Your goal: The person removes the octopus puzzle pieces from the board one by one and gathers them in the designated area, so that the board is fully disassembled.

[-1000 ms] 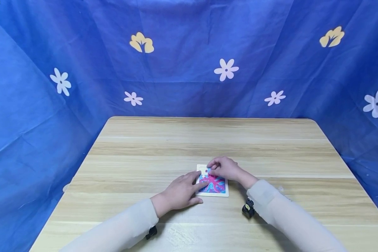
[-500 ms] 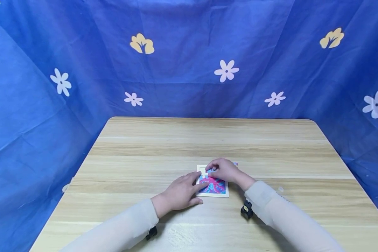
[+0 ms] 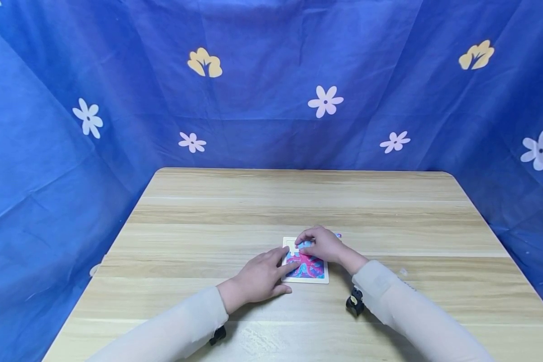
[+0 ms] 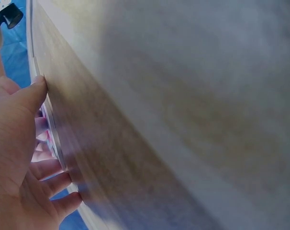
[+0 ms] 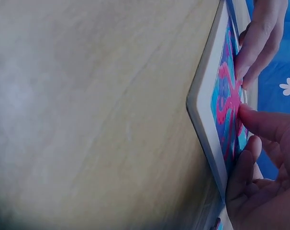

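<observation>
A small jigsaw puzzle (image 3: 304, 271) in a white frame lies on the table, its picture pink on blue and purple. Bare tray shows at its far left corner. My left hand (image 3: 259, 276) rests along the puzzle's left side, fingers extended over the picture and thumb near the front edge. Between the thumb and curled fingers of my right hand (image 3: 324, 245) is a blue puzzle piece (image 3: 304, 245), at the far edge of the picture. In the right wrist view, the right thumb touches the pink picture (image 5: 226, 103) and another finger lies along the frame's edge (image 5: 206, 127).
Just beyond the right hand, a loose puzzle piece (image 3: 339, 235) lies on the wooden table (image 3: 208, 221). A blue curtain (image 3: 262, 90) with flowers hangs behind and at both sides. A black wrist camera (image 3: 355, 302) sits below the right cuff.
The right hand has shifted slightly left and brought the blue puzzle piece down flatter against the picture. The loose piece behind it has come into view. The left hand stays put.
</observation>
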### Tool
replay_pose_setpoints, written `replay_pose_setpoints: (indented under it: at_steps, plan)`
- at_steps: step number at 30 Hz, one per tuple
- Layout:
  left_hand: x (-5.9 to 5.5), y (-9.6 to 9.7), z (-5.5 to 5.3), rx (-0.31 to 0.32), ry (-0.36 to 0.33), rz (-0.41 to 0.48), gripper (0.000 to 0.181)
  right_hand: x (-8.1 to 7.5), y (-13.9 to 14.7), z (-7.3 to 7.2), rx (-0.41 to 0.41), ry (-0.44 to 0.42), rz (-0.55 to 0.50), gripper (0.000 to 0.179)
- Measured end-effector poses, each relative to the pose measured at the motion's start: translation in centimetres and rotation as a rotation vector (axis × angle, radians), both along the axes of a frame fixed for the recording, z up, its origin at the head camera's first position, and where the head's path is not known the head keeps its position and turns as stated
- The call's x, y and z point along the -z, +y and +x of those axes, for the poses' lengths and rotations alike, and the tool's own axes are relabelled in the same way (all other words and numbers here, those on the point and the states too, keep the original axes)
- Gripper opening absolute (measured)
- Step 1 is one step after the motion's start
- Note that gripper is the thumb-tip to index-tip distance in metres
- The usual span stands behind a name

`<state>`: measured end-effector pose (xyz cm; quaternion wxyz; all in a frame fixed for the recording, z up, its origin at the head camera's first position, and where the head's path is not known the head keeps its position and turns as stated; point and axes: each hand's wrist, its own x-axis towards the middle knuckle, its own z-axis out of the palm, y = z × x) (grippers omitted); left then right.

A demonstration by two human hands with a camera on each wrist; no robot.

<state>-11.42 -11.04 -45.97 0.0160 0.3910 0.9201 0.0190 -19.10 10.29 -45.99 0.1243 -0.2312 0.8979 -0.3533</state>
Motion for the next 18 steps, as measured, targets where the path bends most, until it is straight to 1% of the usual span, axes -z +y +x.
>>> replay_pose_setpoints:
  at_steps: [7, 11, 15, 18]
  plan:
    - [0.05, -0.09, -0.04, 0.0, 0.002, 0.001, 0.062, 0.06, 0.16, -0.04, 0.055, -0.06, -0.03, 0.022]
    - [-0.05, -0.14, -0.07, -0.005, 0.001, -0.001, 0.062, 0.05, 0.25, -0.04, 0.077, -0.064, -0.051, 0.024]
    - [-0.1, -0.14, -0.09, -0.004, -0.005, -0.004, 0.062, -0.15, 0.4, 0.04, 0.091, -0.062, -0.061, 0.022]
    - [-0.12, -0.12, -0.1, -0.003, -0.011, -0.007, 0.062, -0.34, 0.53, 0.09, 0.086, -0.069, -0.064, 0.021]
